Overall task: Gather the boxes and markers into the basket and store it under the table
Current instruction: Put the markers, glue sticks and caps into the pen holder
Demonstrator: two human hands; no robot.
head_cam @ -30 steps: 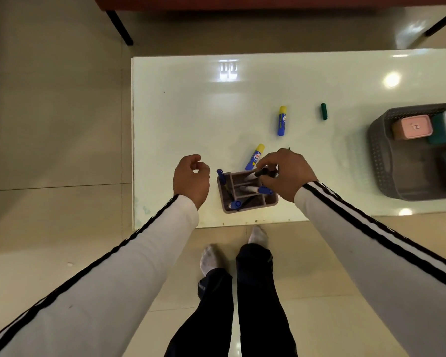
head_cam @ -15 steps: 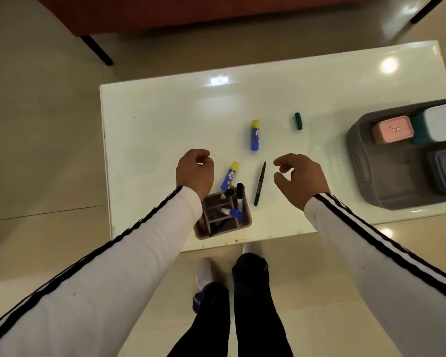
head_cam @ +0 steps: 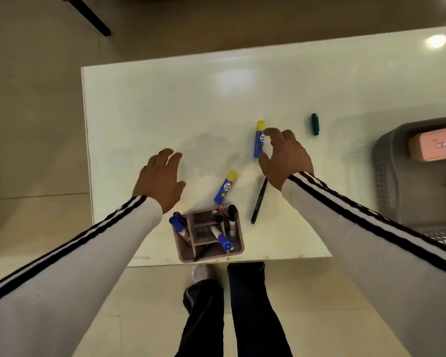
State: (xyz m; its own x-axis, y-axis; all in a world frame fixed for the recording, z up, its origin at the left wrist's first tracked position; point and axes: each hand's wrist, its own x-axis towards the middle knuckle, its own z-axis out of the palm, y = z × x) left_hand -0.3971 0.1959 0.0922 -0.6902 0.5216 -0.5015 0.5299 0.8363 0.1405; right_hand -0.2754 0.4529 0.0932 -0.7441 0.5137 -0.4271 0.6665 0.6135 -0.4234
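Two glue sticks lie loose on the table (head_cam: 165, 99): the far glue stick (head_cam: 259, 139) sits between the thumb and fingers of the spread, empty right hand (head_cam: 285, 157), the near glue stick (head_cam: 225, 187) just beyond the pink organizer (head_cam: 207, 234). The left hand (head_cam: 161, 179) hovers open, holding nothing. The gathering step is in hand; next, judged, the right hand should pinch the stick and carry it toward the basket (head_cam: 389, 176) at the table's right, where a pink box (head_cam: 434, 146) already sits

The right edge cuts off my grey basket (head_cam: 386, 176), so only its left part and one pink box (head_cam: 434, 146) show. My right hand (head_cam: 285, 158) hides the lower right side of the far glue stick (head_cam: 259, 136), and whether my fingers (head_cam: 273, 132) touch it I cannot tell. The labels on both sticks are too small to read fully.
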